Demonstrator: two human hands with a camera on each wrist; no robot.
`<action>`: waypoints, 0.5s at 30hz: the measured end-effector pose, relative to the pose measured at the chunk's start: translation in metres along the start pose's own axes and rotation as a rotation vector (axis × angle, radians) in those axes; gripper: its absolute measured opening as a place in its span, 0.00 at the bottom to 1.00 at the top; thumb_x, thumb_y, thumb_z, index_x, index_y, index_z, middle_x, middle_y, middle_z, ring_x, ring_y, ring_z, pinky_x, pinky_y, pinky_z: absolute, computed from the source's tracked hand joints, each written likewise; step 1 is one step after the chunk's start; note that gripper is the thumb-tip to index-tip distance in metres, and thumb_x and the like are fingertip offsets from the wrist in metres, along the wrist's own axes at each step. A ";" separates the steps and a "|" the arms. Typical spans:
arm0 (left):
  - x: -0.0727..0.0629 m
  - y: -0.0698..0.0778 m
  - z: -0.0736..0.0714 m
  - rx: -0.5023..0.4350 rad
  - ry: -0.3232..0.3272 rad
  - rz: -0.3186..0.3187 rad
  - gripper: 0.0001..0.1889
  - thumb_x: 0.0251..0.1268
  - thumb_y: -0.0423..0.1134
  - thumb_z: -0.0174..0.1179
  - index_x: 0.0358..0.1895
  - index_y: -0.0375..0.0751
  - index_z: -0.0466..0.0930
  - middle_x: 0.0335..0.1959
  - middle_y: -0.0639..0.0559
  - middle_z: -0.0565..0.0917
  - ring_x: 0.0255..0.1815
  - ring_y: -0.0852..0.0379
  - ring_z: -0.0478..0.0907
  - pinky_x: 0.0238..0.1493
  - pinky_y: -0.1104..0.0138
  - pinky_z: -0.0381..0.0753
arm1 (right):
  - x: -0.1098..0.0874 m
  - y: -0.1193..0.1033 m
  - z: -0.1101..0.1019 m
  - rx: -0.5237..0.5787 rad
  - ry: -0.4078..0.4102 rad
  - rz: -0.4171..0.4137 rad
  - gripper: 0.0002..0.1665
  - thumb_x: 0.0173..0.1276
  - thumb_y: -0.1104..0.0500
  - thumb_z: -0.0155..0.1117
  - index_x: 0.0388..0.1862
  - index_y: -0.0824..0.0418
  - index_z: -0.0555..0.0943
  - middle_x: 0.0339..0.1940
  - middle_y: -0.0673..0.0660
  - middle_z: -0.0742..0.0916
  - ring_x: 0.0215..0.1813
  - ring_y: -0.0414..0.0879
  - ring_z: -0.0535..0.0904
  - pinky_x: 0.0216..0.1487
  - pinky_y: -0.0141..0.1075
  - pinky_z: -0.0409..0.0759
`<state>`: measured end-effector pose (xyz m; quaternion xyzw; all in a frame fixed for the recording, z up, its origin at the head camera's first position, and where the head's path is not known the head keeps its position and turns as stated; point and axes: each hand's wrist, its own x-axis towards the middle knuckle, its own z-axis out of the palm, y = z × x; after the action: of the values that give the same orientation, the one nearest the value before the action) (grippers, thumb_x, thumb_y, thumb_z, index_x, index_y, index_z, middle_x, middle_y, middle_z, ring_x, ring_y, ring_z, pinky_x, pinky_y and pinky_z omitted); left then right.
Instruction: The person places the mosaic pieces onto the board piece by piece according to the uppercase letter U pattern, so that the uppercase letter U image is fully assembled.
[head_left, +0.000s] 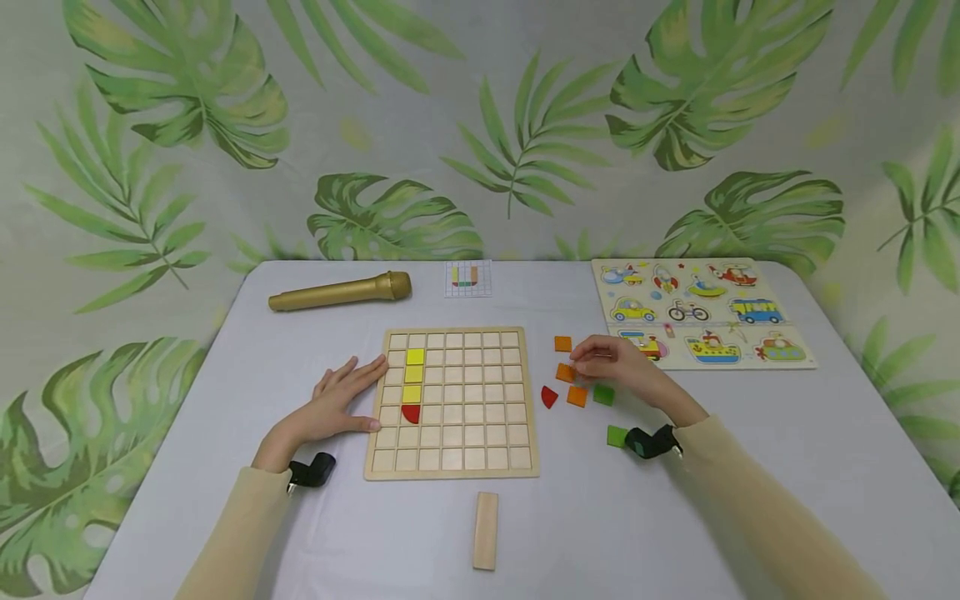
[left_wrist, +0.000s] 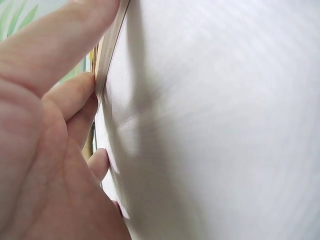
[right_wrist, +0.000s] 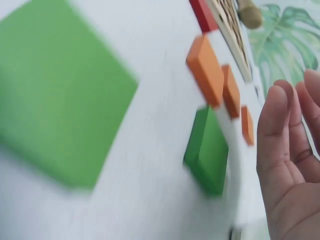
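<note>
A square wooden grid board (head_left: 472, 400) lies mid-table. Its left part bears a column of several yellow square tiles (head_left: 413, 374) with a red quarter-round tile (head_left: 410, 413) below them. My left hand (head_left: 341, 400) rests along the board's left edge, fingers spread and touching the rim; the left wrist view shows fingers against the board's side (left_wrist: 107, 55). My right hand (head_left: 615, 365) hovers over the loose tiles, fingers slightly bent, with nothing visible between them. Close to its fingertips lie orange square tiles (head_left: 566, 372); a green tile (right_wrist: 207, 152) is beneath the hand.
Another red quarter-round tile (head_left: 549, 397) lies right of the board, and a second green tile (head_left: 617, 436) is by the right wrist. A wooden block (head_left: 485, 531) sits in front. Behind are a gold microphone (head_left: 341, 292), a pattern card (head_left: 468, 279) and a vehicle puzzle (head_left: 697, 312).
</note>
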<state>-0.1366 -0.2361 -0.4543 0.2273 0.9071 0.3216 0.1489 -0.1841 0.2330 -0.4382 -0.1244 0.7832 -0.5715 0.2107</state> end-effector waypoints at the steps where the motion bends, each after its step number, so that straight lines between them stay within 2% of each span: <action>1: 0.000 0.000 0.000 0.001 0.000 -0.001 0.49 0.54 0.53 0.68 0.76 0.40 0.51 0.76 0.43 0.50 0.74 0.34 0.33 0.64 0.37 0.26 | -0.003 0.002 -0.004 0.000 0.009 0.006 0.19 0.67 0.59 0.64 0.49 0.72 0.76 0.46 0.66 0.82 0.43 0.47 0.80 0.47 0.34 0.79; 7: 0.001 -0.001 0.001 0.006 0.002 -0.002 0.49 0.54 0.54 0.68 0.76 0.41 0.51 0.76 0.44 0.50 0.74 0.34 0.33 0.65 0.38 0.26 | -0.020 0.011 -0.021 0.016 0.049 0.042 0.20 0.69 0.59 0.62 0.51 0.74 0.74 0.45 0.66 0.82 0.41 0.44 0.81 0.46 0.32 0.79; 15: 0.001 -0.002 0.001 0.001 0.003 0.007 0.49 0.54 0.53 0.68 0.76 0.41 0.52 0.76 0.44 0.50 0.74 0.34 0.33 0.64 0.38 0.26 | -0.032 0.018 -0.027 -0.022 0.066 0.043 0.21 0.68 0.59 0.63 0.51 0.75 0.74 0.44 0.64 0.83 0.39 0.42 0.80 0.45 0.32 0.79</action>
<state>-0.1374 -0.2367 -0.4558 0.2302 0.9066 0.3220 0.1463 -0.1678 0.2749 -0.4422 -0.0908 0.7985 -0.5621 0.1955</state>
